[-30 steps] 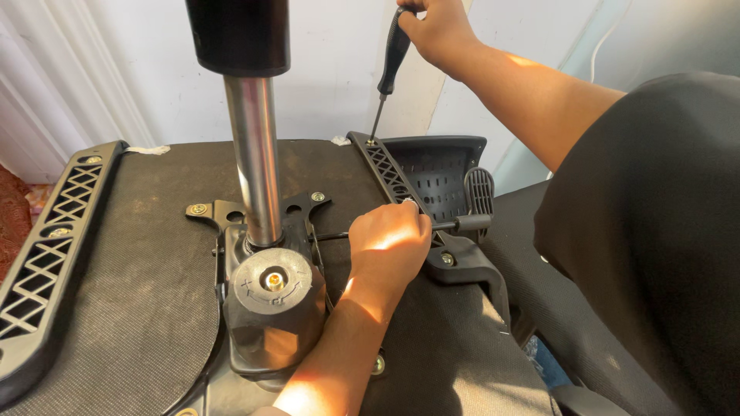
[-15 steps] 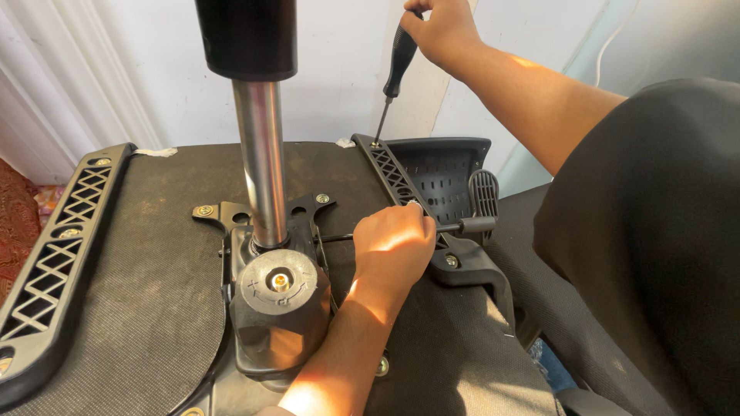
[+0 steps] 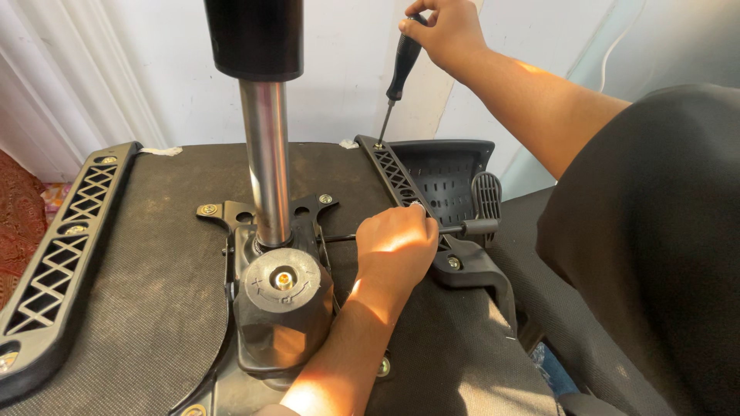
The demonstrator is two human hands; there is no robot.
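Observation:
An upturned office chair seat (image 3: 154, 254) lies with its black underside facing me. My right hand (image 3: 449, 32) grips a black-handled screwdriver (image 3: 401, 71), held upright with its tip at the far end of the right lattice armrest bracket (image 3: 395, 176). My left hand (image 3: 397, 246) rests with curled fingers on the near end of that bracket, pressing it to the seat. A thin lever rod with a black handle (image 3: 479, 226) runs under this hand. The chrome gas cylinder (image 3: 266, 162) rises from the black tilt mechanism (image 3: 281, 308) just left of my left hand.
A second lattice armrest bracket (image 3: 54, 262) lies along the seat's left edge. A black slotted armrest pad (image 3: 451, 173) sticks out beyond the right bracket. Gold screws dot the mechanism plate. A white wall stands behind, and my dark-clothed body fills the right side.
Both hands keep their places, with the screwdriver still at the bracket's far end. Only the view has shifted slightly.

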